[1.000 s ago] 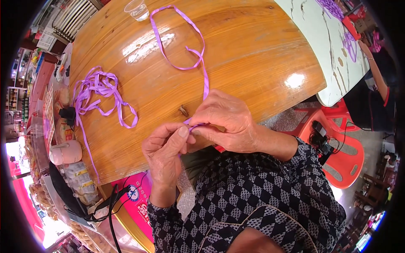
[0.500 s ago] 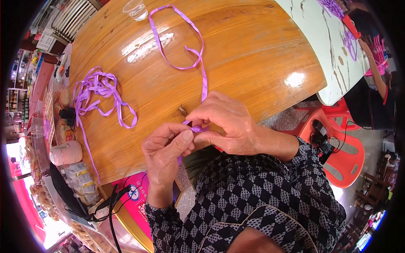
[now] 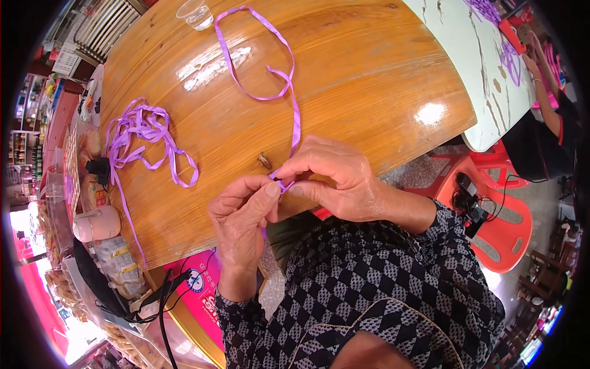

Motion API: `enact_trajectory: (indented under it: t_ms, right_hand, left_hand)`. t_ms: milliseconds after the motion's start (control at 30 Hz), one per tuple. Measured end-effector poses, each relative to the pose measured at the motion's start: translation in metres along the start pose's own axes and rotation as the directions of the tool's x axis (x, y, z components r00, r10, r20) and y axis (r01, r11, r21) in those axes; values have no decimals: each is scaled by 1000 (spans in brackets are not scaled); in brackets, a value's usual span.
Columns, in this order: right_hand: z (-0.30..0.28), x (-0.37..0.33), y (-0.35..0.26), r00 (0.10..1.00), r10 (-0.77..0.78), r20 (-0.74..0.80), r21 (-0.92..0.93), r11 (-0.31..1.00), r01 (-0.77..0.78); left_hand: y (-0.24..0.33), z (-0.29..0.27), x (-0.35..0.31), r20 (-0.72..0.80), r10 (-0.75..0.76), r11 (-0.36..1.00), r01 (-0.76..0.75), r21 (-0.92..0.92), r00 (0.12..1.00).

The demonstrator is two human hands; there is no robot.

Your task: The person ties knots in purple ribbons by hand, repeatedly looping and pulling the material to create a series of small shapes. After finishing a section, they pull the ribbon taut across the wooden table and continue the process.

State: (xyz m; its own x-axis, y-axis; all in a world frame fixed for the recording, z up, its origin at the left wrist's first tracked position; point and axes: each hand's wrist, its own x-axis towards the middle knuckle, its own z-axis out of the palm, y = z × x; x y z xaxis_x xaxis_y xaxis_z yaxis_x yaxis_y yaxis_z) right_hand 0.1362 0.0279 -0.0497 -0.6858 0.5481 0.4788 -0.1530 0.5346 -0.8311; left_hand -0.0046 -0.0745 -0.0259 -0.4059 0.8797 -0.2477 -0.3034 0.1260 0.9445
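Note:
Between my hands, over the near edge of the table, a small loop or knot is formed in a purple ribbon (image 3: 296, 117). My left hand (image 3: 241, 209) pinches it between thumb and forefinger. Close beside it, my right hand (image 3: 335, 179) grips the ribbon too, thumb and fingers drawn together; the exact hold is partly hidden. From my right hand the ribbon runs up the table and curls into a wide open loop. A short piece hangs below my left hand. To the left lies a loose tangled pile of purple ribbon (image 3: 144, 132), one strand trailing toward the near edge.
The wooden table (image 3: 369, 80) also bears a clear plastic cup (image 3: 196, 15) at the far edge. A pink container (image 3: 96, 224) and black cables stand at the left. Red plastic stools (image 3: 507, 230) are at the right, near a white table (image 3: 491, 92) where another person's arm (image 3: 541, 86) reaches.
My right hand's fingers have drawn in at the knot, which looks smaller. The long ribbon has shifted slightly left. At the right, the other person's arms have moved.

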Motion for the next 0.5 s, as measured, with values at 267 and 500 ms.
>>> enact_trajectory:
  t_ms: [267, 500]
  right_hand:
    - [1, 3, 8, 998, 64, 9, 141, 988, -65]
    - [2, 7, 5, 1000, 21, -5, 8, 1000, -21]
  left_hand:
    - [-4, 6, 0, -48, 44, 998, -42, 52, 998]
    - [1, 4, 6, -74, -10, 999, 12, 34, 997]
